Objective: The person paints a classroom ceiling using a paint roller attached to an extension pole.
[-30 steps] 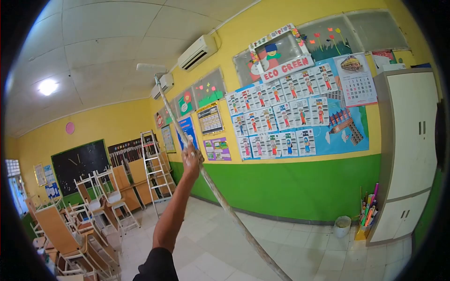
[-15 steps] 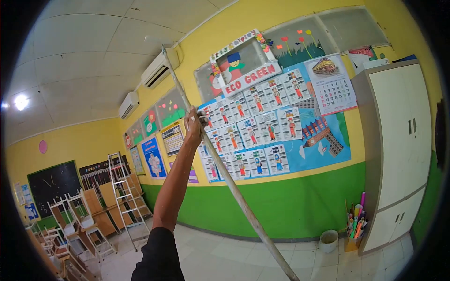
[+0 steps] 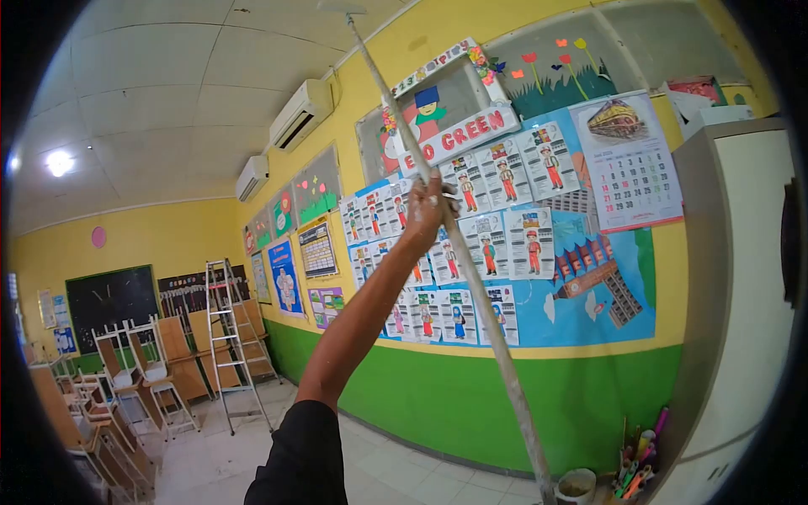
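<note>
My left hand is closed around a long pale pole, with the arm stretched up in front of the wall. White smudges show on the hand. The pole slants from the upper left to the lower right. At its top end a flat, pale head is at the ceiling, partly cut off by the view's edge. Behind the hand are the illustrated sheets on the blue wall display. My right hand is out of view.
An air conditioner hangs on the wall near the ceiling. A stepladder stands at the left beside stacked chairs. At the right are a tall cabinet, a bucket and a holder with rolled items.
My left hand and the pole have moved right in the view, and the pole's head is higher. The camera view has shifted, with the cabinet now nearer the right edge.
</note>
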`<action>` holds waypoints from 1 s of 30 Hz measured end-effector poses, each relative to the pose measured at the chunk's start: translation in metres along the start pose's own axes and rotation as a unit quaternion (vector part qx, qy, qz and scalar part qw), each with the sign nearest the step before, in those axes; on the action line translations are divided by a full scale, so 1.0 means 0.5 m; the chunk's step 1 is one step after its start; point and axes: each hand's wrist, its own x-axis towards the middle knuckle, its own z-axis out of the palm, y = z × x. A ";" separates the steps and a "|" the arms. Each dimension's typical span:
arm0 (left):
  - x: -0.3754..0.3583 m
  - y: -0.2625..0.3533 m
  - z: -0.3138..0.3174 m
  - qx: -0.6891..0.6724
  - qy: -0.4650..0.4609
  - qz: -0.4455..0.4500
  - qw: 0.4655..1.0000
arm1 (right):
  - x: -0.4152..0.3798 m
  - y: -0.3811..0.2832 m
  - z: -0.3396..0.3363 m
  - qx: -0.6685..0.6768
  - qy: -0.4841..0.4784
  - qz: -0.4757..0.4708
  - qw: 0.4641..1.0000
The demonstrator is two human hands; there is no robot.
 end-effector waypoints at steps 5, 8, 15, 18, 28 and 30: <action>0.007 -0.119 0.099 0.011 -0.017 -0.008 1.000 | 0.266 0.025 -0.023 0.136 -0.047 -0.033 0.989; -0.020 -0.180 0.137 0.044 -0.007 -0.038 0.998 | 0.387 -0.019 -0.034 0.248 -0.084 -0.046 0.964; 0.070 -0.314 0.092 0.080 -0.031 -0.010 0.996 | 0.592 -0.011 0.021 0.280 -0.104 -0.142 0.944; 0.121 -0.365 0.084 0.091 -0.056 -0.021 0.994 | 0.661 0.005 0.042 0.336 -0.077 -0.111 0.932; 0.161 -0.493 0.116 0.182 -0.106 -0.062 0.976 | 0.905 0.047 0.033 0.452 -0.098 -0.073 0.884; 0.161 -0.512 0.119 0.200 -0.110 -0.061 0.972 | 0.946 0.054 0.032 0.451 -0.106 -0.087 0.882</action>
